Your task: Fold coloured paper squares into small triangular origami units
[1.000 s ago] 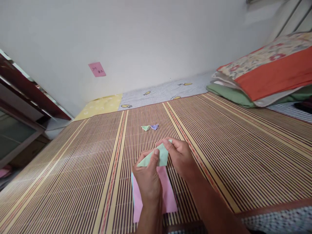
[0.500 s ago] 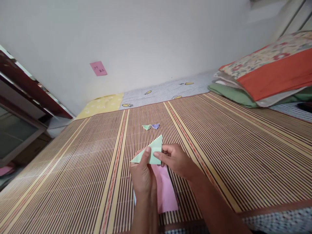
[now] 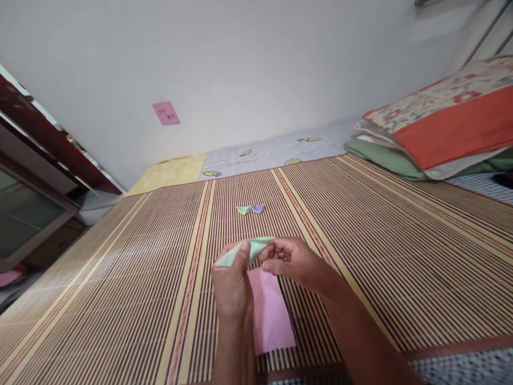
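A folded light-green paper is held up between both hands above the striped mat. My left hand pinches its left part, thumb on top. My right hand has its fingers closed at the paper's right corner, which bends over toward them. Below the hands lies a pink sheet of paper, partly covered by my left wrist. Farther off, a small folded green paper triangle and a small purple one sit side by side.
The striped mat covers the bed. A pillow with red and floral fabric rests on green bedding at the right. A pink note is stuck on the white wall. A glass-fronted cabinet stands at the left.
The green paper was a flat triangle with its tip pointing up; its right side is now bent down and over by my right hand. The left hand keeps its hold.
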`<state>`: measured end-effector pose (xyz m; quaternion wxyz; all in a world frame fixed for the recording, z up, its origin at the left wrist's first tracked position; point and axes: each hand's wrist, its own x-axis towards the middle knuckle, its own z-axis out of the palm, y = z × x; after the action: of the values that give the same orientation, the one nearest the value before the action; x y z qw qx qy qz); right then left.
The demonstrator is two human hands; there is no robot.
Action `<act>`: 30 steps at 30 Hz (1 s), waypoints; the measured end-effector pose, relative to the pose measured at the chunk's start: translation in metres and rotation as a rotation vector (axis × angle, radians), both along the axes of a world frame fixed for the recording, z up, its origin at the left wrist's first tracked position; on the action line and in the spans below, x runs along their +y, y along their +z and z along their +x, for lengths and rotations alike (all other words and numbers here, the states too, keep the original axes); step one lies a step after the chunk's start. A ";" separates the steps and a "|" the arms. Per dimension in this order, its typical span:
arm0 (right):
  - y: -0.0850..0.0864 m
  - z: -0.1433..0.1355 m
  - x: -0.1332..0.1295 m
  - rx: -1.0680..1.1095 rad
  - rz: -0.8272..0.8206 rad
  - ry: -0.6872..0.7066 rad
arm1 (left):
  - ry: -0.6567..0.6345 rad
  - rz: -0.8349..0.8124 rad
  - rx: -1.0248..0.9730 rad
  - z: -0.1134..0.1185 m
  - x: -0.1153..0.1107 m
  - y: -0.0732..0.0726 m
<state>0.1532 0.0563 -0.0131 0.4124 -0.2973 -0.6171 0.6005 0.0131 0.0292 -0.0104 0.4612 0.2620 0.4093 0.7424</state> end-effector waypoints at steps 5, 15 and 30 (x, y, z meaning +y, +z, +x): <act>0.000 0.000 0.003 0.011 0.011 -0.132 | -0.047 0.036 0.138 0.002 -0.006 0.002; -0.002 -0.005 -0.003 0.068 -0.001 -0.019 | 0.043 0.044 0.228 0.002 -0.009 0.000; 0.010 0.028 0.005 -0.169 0.257 -0.497 | -0.272 -0.012 0.257 -0.003 -0.012 0.008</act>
<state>0.1808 0.0617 -0.0034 0.5283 -0.4336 -0.6286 0.3711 0.0103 0.0177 -0.0024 0.5027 0.4049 0.4301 0.6311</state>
